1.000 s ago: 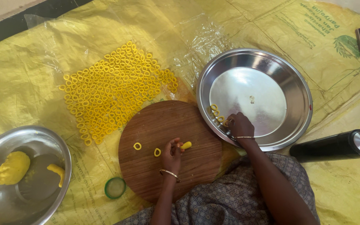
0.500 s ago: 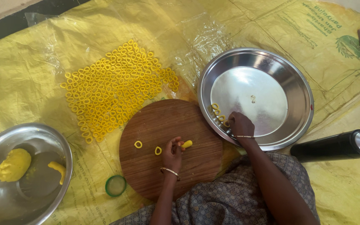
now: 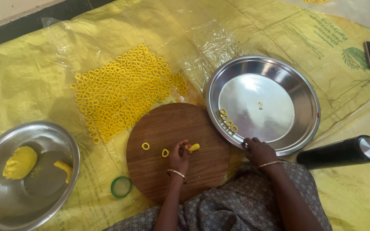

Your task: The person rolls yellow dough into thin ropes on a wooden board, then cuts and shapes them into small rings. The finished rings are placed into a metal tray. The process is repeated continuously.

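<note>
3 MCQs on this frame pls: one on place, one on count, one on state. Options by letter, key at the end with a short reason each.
1. Where does the lump of yellow dough sit?
A. In the steel bowl at left
B. On the wooden board
C. In the large steel plate

2. How many finished rings lie loose on the round wooden board?
A. None
B. Two
C. Six

3. What is the left hand doing?
A. Resting flat on the floor
B. Gripping the black cylinder
C. Pinching a short piece of yellow dough on the board

Key:
1 A: the lump lies inside the steel bowl beside a smaller strip.
2 B: two rings lie just left of the hand.
3 C: its fingertips close on the dough piece; the right hand rests at the rim of the large steel plate.
</note>
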